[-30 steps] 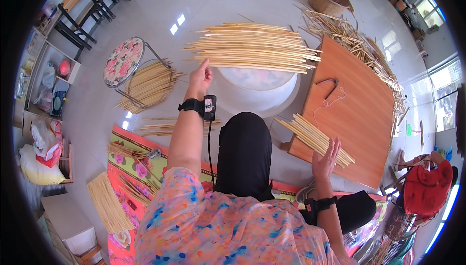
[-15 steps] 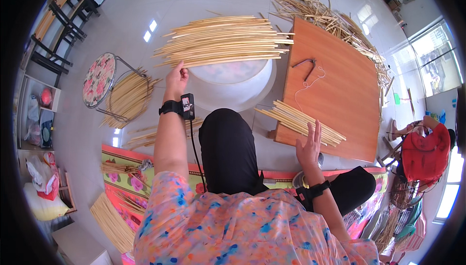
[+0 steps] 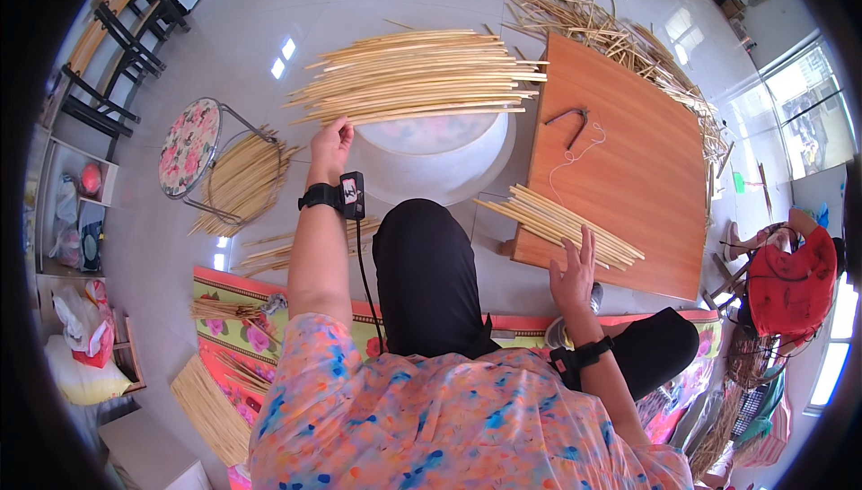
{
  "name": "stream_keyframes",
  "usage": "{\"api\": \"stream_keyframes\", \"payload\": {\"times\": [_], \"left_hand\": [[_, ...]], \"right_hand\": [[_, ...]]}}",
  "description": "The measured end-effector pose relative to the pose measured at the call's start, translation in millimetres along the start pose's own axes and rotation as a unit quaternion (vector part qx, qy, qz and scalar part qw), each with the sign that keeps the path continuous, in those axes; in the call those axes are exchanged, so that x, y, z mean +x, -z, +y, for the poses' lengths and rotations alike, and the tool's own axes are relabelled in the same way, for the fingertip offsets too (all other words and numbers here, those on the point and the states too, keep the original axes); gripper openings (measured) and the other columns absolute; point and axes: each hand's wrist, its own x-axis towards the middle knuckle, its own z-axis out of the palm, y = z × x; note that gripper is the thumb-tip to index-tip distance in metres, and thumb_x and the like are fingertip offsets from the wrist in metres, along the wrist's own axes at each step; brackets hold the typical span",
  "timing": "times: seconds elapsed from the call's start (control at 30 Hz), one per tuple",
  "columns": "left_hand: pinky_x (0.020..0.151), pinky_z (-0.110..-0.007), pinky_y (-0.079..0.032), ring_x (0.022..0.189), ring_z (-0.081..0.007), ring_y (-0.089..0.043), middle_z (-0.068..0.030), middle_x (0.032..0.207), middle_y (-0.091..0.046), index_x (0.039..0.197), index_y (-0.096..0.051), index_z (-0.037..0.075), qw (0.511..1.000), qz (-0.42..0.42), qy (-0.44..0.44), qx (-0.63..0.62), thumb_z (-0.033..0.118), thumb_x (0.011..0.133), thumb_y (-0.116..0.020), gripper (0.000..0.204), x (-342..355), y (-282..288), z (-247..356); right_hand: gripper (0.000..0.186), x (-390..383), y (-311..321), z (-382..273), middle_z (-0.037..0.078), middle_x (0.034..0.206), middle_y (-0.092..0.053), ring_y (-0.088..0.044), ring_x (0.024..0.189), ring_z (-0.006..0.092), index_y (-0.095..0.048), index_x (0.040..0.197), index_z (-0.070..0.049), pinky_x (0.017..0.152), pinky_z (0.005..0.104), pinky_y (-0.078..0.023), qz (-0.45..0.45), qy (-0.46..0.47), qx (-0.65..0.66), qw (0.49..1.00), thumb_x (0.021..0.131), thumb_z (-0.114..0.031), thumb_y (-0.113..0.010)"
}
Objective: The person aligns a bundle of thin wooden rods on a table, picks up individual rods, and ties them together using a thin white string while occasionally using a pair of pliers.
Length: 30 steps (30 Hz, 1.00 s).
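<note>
While the head view is sitting slightly turned compared with one second ago, both hands are keeping nearly the same stations relative to the stalks. The left hand (image 3: pixel 332 143) is resting at the near left corner of the row of pale stalks (image 3: pixel 431 77), its fingers appearing to curl more tightly than in that earlier view. Whether thumb and forefinger are clamping the nearest stalk or only touching it cannot be told. The row of pale stalks is lying crosswise on the white round tub (image 3: pixel 431 169), its ends overhanging on both sides.

The right hand (image 3: pixel 572 279) is standing raised at the near side of the short stalk bundle (image 3: pixel 543 221), fingers extending and spreading apart, gripping nothing. Its fingertips are overlapping the bundle in view; actual contact is not showing clearly. The short stalk bundle is lying askew over the near left edge of the wood-grain board (image 3: pixel 646 185), its left ends projecting past that edge. The dark angular tool (image 3: pixel 579 131) is lying on the board, apart from both hands.

No stalk is visibly changing place over this interval. Judged from this, handling is holding steady: the left hand is attending to the row's near edge, and the right hand is carrying no load.
</note>
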Motion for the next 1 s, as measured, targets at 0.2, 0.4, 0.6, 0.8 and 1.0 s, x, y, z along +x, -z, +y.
{"api": "stream_keyframes", "payload": {"times": [0.2,0.4,0.6,0.8,1.0], "left_hand": [[0.055,-0.021,-0.053,0.062,-0.0141,-0.062,-0.0070,0.076,-0.064,0.090,-0.062,-0.001,0.998,-0.039,-0.038,0.014,0.003,0.085,-0.069,0.009,-14,14,5],[0.058,-0.020,-0.051,0.063,-0.0102,-0.061,-0.0033,0.078,-0.064,0.090,-0.063,0.003,0.986,-0.097,-0.132,0.033,0.005,0.085,-0.071,0.009,-69,7,25],[0.059,-0.023,-0.050,0.064,-0.0123,-0.061,-0.0058,0.077,-0.065,0.094,-0.065,0.002,0.926,-0.251,-0.261,0.110,0.005,0.086,-0.069,0.009,-169,-46,66],[0.058,-0.024,-0.053,0.062,-0.0116,-0.062,-0.0077,0.075,-0.065,0.096,-0.063,-0.003,0.834,-0.381,-0.319,0.239,-0.005,0.084,-0.067,0.013,-299,-113,62],[0.055,-0.025,-0.051,0.060,-0.0116,-0.060,-0.0078,0.077,-0.062,0.097,-0.062,-0.004,0.792,-0.445,-0.359,0.215,-0.003,0.087,-0.065,0.010,-353,-147,27]], "right_hand": [[0.046,0,1,-2,0.020,0.149,-0.032,-0.025,0.140,0.0454,-0.056,0.121,-0.001,0.110,0.0539,-0.028,0.001,0.017,0.001,1.000,0.076,-0.005,-0.067],[0.046,3,11,-7,0.021,0.146,-0.037,-0.026,0.139,0.0456,-0.056,0.121,-0.001,0.110,0.0522,-0.029,0.001,0.022,0.020,1.000,0.077,-0.006,-0.066],[0.041,34,63,-52,0.021,0.131,-0.053,-0.042,0.131,0.0421,-0.055,0.120,0.001,0.105,0.0458,-0.039,0.096,0.052,0.152,0.982,0.080,-0.002,-0.063],[0.039,67,133,-120,0.020,0.124,-0.057,-0.050,0.121,0.0400,-0.055,0.121,-0.001,0.100,0.0441,-0.043,0.170,0.166,0.193,0.952,0.082,-0.003,-0.062],[0.038,65,156,-116,0.018,0.111,-0.061,-0.056,0.108,0.0355,-0.056,0.119,-0.001,0.090,0.0416,-0.048,0.121,0.214,0.248,0.937,0.083,-0.009,-0.066]]}}
